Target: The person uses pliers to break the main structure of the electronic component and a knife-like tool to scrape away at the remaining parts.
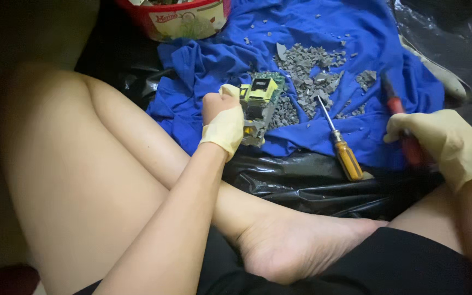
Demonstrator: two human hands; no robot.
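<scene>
Blue cloth over black plastic sheet forms the work surface. Left hand clamps the circuit board upright beside grey fragments. Right hand grips red-handled pliers; amber-handled screwdriver lies between. Dismantling appears underway; pliers need aligning on a component.

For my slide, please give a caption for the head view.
Gloved left hand holds a circuit board over blue cloth; right hand grips a red-handled tool.
</scene>
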